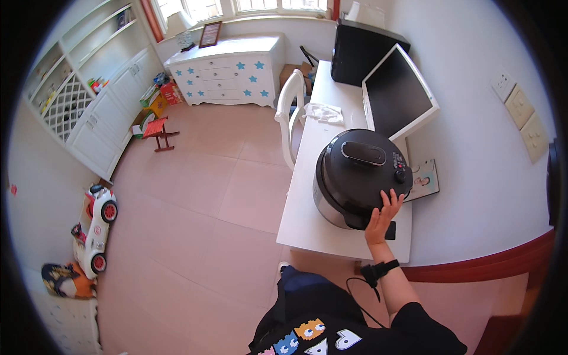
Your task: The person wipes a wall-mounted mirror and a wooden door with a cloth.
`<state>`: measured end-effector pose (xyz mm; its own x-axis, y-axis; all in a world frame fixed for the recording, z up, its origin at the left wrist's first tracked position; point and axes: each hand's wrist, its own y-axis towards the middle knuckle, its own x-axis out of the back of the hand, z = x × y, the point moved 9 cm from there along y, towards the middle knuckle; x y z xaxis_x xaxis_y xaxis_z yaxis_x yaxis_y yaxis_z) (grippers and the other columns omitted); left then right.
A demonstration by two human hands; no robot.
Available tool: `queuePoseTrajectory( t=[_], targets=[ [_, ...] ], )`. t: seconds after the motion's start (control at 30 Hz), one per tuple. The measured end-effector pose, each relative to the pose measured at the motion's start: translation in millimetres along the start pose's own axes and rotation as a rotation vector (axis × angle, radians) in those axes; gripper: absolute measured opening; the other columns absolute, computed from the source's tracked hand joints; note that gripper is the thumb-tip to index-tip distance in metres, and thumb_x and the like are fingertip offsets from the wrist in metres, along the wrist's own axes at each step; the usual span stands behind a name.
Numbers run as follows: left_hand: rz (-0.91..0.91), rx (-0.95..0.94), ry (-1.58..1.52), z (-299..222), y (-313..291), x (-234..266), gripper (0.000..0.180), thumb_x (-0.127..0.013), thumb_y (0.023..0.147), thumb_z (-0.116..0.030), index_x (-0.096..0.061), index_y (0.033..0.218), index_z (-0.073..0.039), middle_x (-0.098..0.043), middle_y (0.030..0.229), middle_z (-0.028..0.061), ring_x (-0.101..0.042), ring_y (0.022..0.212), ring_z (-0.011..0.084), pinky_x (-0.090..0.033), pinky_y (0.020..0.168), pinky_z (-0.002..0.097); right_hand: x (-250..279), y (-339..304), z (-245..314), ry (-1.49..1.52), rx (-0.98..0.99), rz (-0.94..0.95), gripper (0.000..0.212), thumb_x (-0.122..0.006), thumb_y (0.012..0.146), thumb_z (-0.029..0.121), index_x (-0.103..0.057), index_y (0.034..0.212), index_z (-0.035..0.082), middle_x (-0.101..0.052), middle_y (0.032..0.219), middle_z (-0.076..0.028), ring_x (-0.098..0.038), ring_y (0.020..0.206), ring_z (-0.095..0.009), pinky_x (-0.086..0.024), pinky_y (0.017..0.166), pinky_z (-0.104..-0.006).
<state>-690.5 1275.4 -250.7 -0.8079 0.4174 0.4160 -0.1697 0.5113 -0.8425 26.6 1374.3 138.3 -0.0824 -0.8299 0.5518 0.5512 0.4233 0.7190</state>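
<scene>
A black and silver electric pressure cooker (343, 195) stands on the white desk (302, 222), its lid on. The lid carries a long handle (364, 154), and a round knob sits near its right edge. My right hand (384, 216) lies against the near right rim of the lid with its fingers spread, grasping nothing. A dark band with a cable (378, 271) is strapped round my right wrist. Beside that hand is a small flat black object (390, 231), partly hidden. My left hand is out of sight.
Behind the cooker stand a monitor (399, 92) and a black computer case (367, 53). A white cloth (323, 113) lies on the desk, a framed photo (425, 179) by the wall. A white chair (288, 118) borders the desk's left edge. A toy car (97, 234) is far left.
</scene>
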Motion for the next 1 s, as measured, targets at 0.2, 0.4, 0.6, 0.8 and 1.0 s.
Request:
queuePoseTrajectory(
  t=[0.2, 0.4, 0.6, 0.8, 1.0],
  targets=[
    [-0.143, -0.077, -0.08, -150, 59, 97, 0.021, -0.048, 0.083, -0.015, -0.057, 0.093, 0.002, -0.062, 0.078, 0.0101, -0.059, 0.066, 0.0158, -0.047, 0.056, 0.0271, -10, 6, -5, -0.045, -0.097, 0.025, 0.038, -0.032, 0.09, 0.024, -0.044, 0.119, 0.002, -0.031, 0.132, -0.018, -0.013, 0.129, -0.039, -0.012, 0.104, -0.0478],
    [-0.064, -0.27, 0.033, -331, 133, 111, 0.022, -0.048, 0.082, -0.013, -0.057, 0.094, 0.003, -0.062, 0.079, 0.0107, -0.059, 0.067, 0.0169, -0.048, 0.059, 0.0274, -15, 16, 5, -0.137, -0.208, 0.058, 0.04, -0.032, 0.089, 0.022, -0.04, 0.125, 0.005, -0.03, 0.135, -0.016, -0.014, 0.13, -0.038, -0.01, 0.104, -0.048],
    [0.261, -0.44, 0.521, -464, 206, 65, 0.027, -0.048, 0.084, -0.018, -0.055, 0.103, -0.001, -0.062, 0.087, 0.0089, -0.059, 0.075, 0.0156, -0.045, 0.061, 0.027, -36, 35, 31, -0.375, -0.385, 0.154, 0.044, -0.037, 0.087, 0.019, -0.038, 0.128, 0.004, -0.031, 0.136, -0.013, -0.021, 0.128, -0.034, -0.009, 0.105, -0.0473],
    [0.402, -0.546, 0.77, -580, 266, 75, 0.028, -0.048, 0.083, -0.016, -0.055, 0.104, 0.0, -0.063, 0.087, 0.0103, -0.061, 0.076, 0.0186, -0.046, 0.062, 0.0285, -73, 37, 61, -0.669, -0.497, 0.069, 0.044, -0.037, 0.088, 0.021, -0.037, 0.129, 0.005, -0.033, 0.136, -0.01, -0.024, 0.127, -0.033, -0.007, 0.102, -0.0549],
    [0.254, -0.798, 0.911, -704, 350, 160, 0.024, -0.051, 0.079, -0.014, -0.059, 0.093, 0.003, -0.063, 0.076, 0.0112, -0.061, 0.069, 0.0182, -0.049, 0.062, 0.0304, -87, 41, 71, -0.807, -0.627, -0.113, 0.042, -0.033, 0.091, 0.025, -0.04, 0.127, 0.005, -0.036, 0.134, -0.011, -0.026, 0.127, -0.031, -0.008, 0.103, -0.0523]
  ],
)
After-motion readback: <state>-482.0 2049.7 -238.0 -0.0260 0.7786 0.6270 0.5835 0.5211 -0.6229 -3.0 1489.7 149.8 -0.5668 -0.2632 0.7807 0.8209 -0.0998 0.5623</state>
